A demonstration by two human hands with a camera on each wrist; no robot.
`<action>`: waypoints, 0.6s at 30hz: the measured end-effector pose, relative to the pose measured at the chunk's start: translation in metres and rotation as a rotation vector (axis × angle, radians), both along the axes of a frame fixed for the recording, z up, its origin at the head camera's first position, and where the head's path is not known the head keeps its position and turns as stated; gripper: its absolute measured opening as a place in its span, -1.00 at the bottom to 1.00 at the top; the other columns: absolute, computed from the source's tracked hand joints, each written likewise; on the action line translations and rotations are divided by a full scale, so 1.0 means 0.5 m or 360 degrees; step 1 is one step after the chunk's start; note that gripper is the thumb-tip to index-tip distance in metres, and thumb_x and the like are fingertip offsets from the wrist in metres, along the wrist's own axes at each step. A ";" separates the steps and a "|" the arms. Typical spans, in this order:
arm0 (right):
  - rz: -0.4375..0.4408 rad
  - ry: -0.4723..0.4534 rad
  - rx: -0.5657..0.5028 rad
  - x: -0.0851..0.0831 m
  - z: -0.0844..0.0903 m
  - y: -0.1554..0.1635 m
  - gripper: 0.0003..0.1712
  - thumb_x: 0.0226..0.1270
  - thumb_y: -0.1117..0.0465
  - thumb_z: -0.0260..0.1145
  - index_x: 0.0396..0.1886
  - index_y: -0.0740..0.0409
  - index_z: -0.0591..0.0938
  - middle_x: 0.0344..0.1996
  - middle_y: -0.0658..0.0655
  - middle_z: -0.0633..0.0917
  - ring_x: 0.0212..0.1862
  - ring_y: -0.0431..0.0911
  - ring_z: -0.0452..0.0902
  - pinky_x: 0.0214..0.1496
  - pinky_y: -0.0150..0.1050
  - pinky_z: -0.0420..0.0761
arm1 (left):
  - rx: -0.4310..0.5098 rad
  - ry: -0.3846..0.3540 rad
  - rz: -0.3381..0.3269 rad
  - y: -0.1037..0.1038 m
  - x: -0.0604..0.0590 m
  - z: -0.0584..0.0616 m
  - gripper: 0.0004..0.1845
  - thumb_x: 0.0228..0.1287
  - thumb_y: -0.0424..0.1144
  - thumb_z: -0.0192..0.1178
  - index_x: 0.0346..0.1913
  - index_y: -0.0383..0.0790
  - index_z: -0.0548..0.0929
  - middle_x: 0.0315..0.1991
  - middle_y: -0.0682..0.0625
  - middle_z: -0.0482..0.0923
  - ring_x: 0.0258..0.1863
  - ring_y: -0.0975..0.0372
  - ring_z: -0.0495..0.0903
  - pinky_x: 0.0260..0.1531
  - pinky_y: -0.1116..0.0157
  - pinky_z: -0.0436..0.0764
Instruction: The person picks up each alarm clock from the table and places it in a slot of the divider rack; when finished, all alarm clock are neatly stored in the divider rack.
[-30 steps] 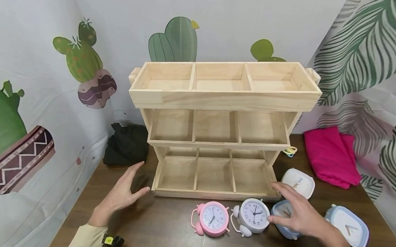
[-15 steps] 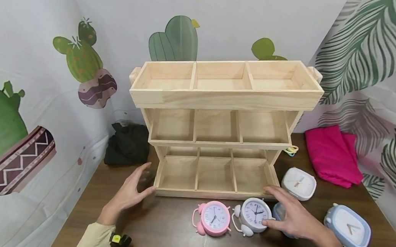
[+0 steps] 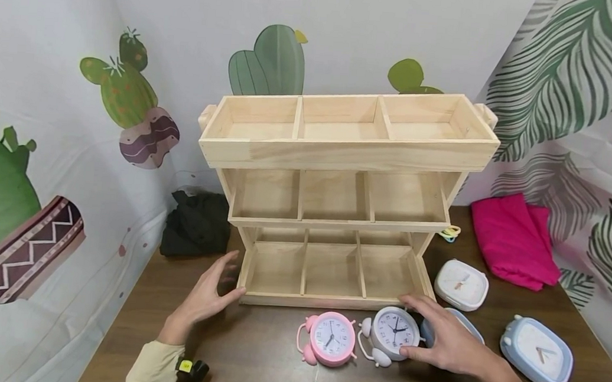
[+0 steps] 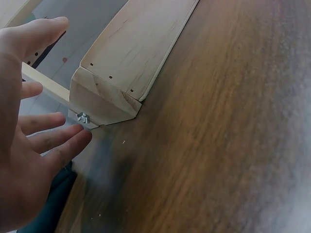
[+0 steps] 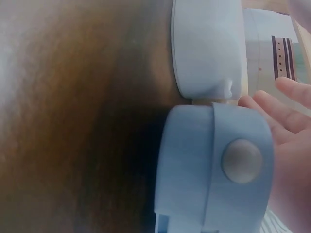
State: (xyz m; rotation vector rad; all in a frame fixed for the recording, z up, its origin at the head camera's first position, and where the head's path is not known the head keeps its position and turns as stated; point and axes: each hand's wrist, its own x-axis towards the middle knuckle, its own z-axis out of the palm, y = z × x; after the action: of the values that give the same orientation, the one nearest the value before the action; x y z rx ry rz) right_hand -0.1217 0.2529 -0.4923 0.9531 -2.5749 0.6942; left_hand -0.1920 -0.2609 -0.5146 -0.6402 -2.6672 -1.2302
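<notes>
Wooden rack (image 3: 348,156) is standing on the brown table (image 3: 251,365), its wide top tier overhanging the lower two; the left hand (image 3: 205,296) is hovering beside its lower left corner, fingers loose and spread, gripping nothing; the right hand (image 3: 447,343) is hanging among the alarm clocks by the lower right corner, likewise grasping nothing, its fingers extended (whether its thumb is brushing the grey-white round clock (image 3: 394,331), the views are not revealing); crowding is looking like the chief risk, since that clock is sitting close to the rack's front edge and a blue clock (image 3: 466,323) is lying partly hidden behind the right hand; a low sweep could be knocking one into the other, or into the pink clock (image 3: 333,338); uneven pushing at one corner would probably be twisting the rack askew; a forward tug could be driving its base into the clocks; left fingertips are lying close to a wing nut (image 4: 83,117), so a careless grip could be catching there.
</notes>
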 end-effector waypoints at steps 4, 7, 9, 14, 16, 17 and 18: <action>0.0019 -0.0016 -0.0013 0.000 -0.003 -0.001 -0.02 -0.21 -0.23 0.62 0.22 0.10 0.53 0.09 -0.02 0.60 0.09 -0.12 0.55 0.25 -0.66 0.19 | 0.0033 -0.0030 -0.0009 0.005 -0.003 -0.002 -0.12 0.16 -0.11 0.41 0.46 -0.24 0.18 0.39 -0.22 0.26 0.17 -0.16 0.50 -0.01 -0.01 0.64; 0.0039 -0.0017 -0.0035 0.000 -0.004 -0.002 -0.04 -0.22 -0.21 0.63 0.20 0.12 0.54 0.07 -0.02 0.60 0.07 -0.13 0.55 0.23 -0.66 0.19 | 0.0064 -0.0043 -0.0002 0.011 -0.005 -0.003 -0.10 0.13 -0.11 0.43 0.46 -0.24 0.18 0.39 -0.20 0.27 0.18 -0.17 0.49 -0.01 0.01 0.64; 0.0043 -0.0004 -0.0037 0.000 -0.004 -0.003 -0.05 -0.22 -0.22 0.63 0.20 0.11 0.55 0.07 -0.04 0.61 0.07 -0.13 0.55 0.23 -0.65 0.20 | 0.0084 -0.0033 -0.0003 0.014 -0.006 -0.004 -0.09 0.11 -0.13 0.45 0.45 -0.26 0.20 0.38 -0.21 0.28 0.17 -0.19 0.49 -0.02 0.01 0.65; 0.0044 0.0001 -0.0028 0.000 -0.007 -0.007 -0.03 -0.25 -0.24 0.63 0.20 0.09 0.55 0.05 -0.07 0.61 0.04 -0.16 0.56 0.20 -0.61 0.28 | 0.0082 -0.0012 0.0007 0.021 -0.006 -0.010 -0.09 0.07 -0.13 0.48 0.43 -0.25 0.23 0.34 -0.18 0.34 0.14 -0.16 0.52 -0.07 0.02 0.67; 0.0039 0.0000 -0.0014 0.002 -0.010 -0.008 -0.01 -0.26 -0.26 0.63 0.20 0.08 0.55 0.05 -0.06 0.60 0.04 -0.14 0.57 0.17 -0.56 0.35 | 0.0070 -0.0017 0.0011 0.023 -0.005 -0.012 -0.10 0.08 -0.11 0.47 0.43 -0.22 0.24 0.33 -0.16 0.36 0.13 -0.12 0.53 -0.07 0.02 0.67; 0.0031 0.0002 -0.0001 0.003 -0.011 -0.008 -0.01 -0.26 -0.27 0.62 0.21 0.08 0.55 0.06 -0.06 0.60 0.04 -0.14 0.57 0.15 -0.52 0.39 | 0.0067 -0.0022 0.0012 0.024 -0.005 -0.013 -0.10 0.08 -0.09 0.47 0.43 -0.21 0.24 0.33 -0.15 0.37 0.13 -0.11 0.53 -0.07 0.02 0.67; 0.0027 0.0001 0.0011 0.004 -0.012 -0.009 0.00 -0.26 -0.28 0.62 0.21 0.07 0.55 0.06 -0.05 0.60 0.04 -0.12 0.57 0.13 -0.46 0.44 | 0.0062 -0.0028 0.0014 0.024 -0.005 -0.013 -0.11 0.08 -0.08 0.46 0.43 -0.20 0.24 0.32 -0.15 0.37 0.13 -0.09 0.54 -0.06 0.02 0.67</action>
State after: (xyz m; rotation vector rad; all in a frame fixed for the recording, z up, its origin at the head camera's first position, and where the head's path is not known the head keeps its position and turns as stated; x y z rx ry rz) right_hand -0.1199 0.2484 -0.4984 0.9780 -2.5733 0.6903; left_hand -0.1943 -0.2488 -0.5211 -0.6145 -2.6502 -1.2876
